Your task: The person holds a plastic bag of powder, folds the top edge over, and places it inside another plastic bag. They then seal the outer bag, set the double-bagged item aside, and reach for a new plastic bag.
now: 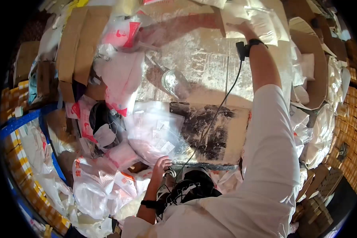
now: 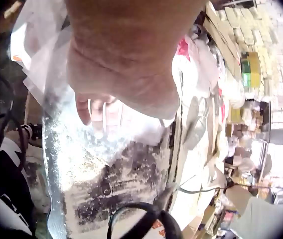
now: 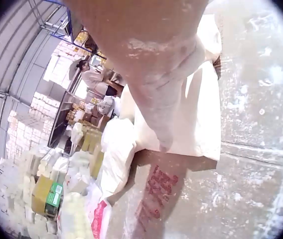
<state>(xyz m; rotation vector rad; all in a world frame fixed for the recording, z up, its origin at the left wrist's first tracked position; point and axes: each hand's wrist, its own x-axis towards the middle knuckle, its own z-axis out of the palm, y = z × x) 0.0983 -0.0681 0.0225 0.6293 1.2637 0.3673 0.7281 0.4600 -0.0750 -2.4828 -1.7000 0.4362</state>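
At the far right of the table, my right hand (image 1: pixel 244 29) reaches over cream-white filled bags (image 1: pixel 265 23), with its fingers extended and touching one. The right wrist view shows that hand (image 3: pixel 161 94) lying over a smooth white bag (image 3: pixel 201 119); most of its fingers are hidden behind the hand. My left hand (image 1: pixel 161 163) is low at the table's near edge, fingers loosely bent, beside flat clear plastic bags (image 1: pixel 154 127). In the left wrist view its fingers (image 2: pixel 97 112) hang over the plastic. A clear scoop (image 1: pixel 174 82) lies mid-table.
The worn, dusty table (image 1: pixel 202 59) has a dark patch at its near side. Pink-and-white bags (image 1: pixel 121 67) and an open carton (image 1: pixel 81 47) line the left. Another carton (image 1: pixel 311 67) holds white bags at the right. A black cable (image 1: pixel 230 91) crosses the table from my right wrist.
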